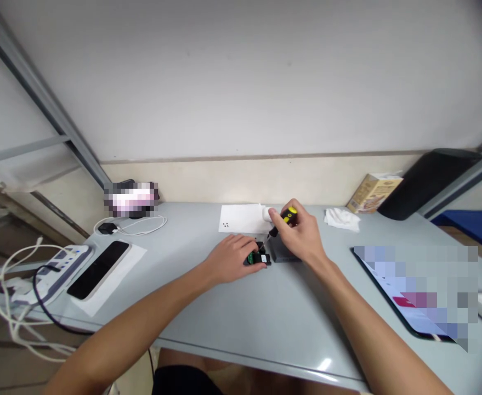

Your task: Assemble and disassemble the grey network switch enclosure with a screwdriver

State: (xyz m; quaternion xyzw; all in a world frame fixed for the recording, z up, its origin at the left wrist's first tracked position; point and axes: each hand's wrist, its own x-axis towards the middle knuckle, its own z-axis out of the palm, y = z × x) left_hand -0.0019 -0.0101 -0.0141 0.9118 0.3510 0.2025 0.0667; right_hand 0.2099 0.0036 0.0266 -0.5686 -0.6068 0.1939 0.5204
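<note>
1. Centre: left hand (233,258) curls its fingers over a small black device (261,258), pressing it to the table (224,312).
2. Just right: right hand (300,233) pinches a black-and-yellow screwdriver (288,216), tip down at the device.

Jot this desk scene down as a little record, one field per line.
Left hand: holding a small black device with a green part showing
Right hand: gripping a black-and-yellow screwdriver, tip down near the device
Beyond the hands: white paper bearing tiny dark pieces
Left side: phone, power strip
Right side: crumpled tissue, box, black cylinder
Too blurred: the screen at right
</note>
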